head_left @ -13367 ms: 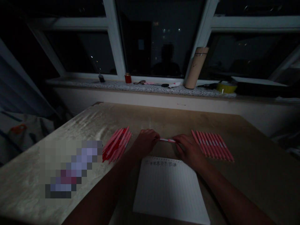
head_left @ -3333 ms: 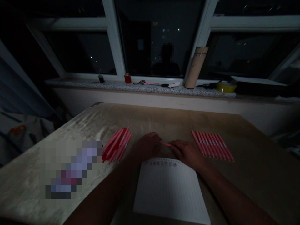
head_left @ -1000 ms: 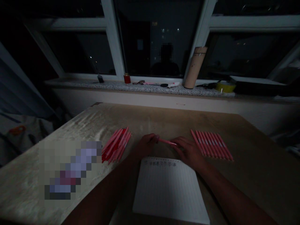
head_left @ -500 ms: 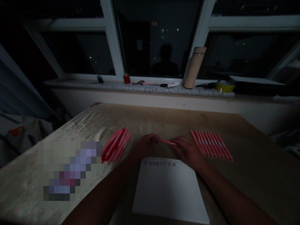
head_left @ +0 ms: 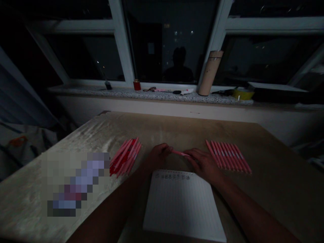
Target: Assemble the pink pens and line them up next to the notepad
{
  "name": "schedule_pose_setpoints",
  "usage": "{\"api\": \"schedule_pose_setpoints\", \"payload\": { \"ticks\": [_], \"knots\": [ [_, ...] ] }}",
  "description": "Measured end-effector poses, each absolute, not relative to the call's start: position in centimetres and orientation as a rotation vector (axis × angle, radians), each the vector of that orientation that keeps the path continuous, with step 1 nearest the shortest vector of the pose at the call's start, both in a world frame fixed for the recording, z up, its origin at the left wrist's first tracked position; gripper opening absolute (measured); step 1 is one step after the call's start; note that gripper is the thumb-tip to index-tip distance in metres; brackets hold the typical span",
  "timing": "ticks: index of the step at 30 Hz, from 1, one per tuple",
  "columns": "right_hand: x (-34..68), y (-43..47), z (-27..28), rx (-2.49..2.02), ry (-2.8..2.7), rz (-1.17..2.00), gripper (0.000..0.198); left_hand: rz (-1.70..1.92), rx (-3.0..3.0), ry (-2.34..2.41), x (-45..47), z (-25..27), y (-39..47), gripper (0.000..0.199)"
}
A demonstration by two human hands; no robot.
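Note:
A pink pen [head_left: 180,153] is held crosswise just beyond the notepad, one end in each hand. My left hand [head_left: 161,152] is closed on its left end, and the fingers of my right hand [head_left: 199,159] pinch its right end. Below them lies a lined notepad [head_left: 183,206] with a row of small pencil-like scribbles along its top edge. Left of my hands is a loose heap of pink pens [head_left: 130,155] on a red wrapper [head_left: 115,168]. On the right, several pink pens [head_left: 229,155] lie side by side in a neat slanted row.
A blurred-out purplish object [head_left: 83,182] lies on the table [head_left: 177,125] at the left. Along the window sill [head_left: 121,91] stand a red jar [head_left: 137,85], a cardboard tube [head_left: 210,72] and a yellow tape roll [head_left: 243,93]. The room is dim.
Almost nothing differs. Both hands keep the pen in nearly the same place, with only a very slight shift of the fingers.

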State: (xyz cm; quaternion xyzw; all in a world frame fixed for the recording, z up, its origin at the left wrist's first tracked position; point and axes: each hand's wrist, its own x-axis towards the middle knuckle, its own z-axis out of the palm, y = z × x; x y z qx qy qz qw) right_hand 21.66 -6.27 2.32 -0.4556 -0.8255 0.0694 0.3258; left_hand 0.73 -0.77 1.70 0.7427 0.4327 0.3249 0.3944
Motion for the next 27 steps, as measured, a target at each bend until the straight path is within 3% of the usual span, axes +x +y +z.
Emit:
{"api": "schedule_pose_setpoints", "payload": {
  "ticks": [27],
  "knots": [
    [21.73,-6.19,1.77,-1.044,-2.086,0.284,0.017,0.841,1.801,1.115,1.26,1.61,-1.48,0.050]
  ]
}}
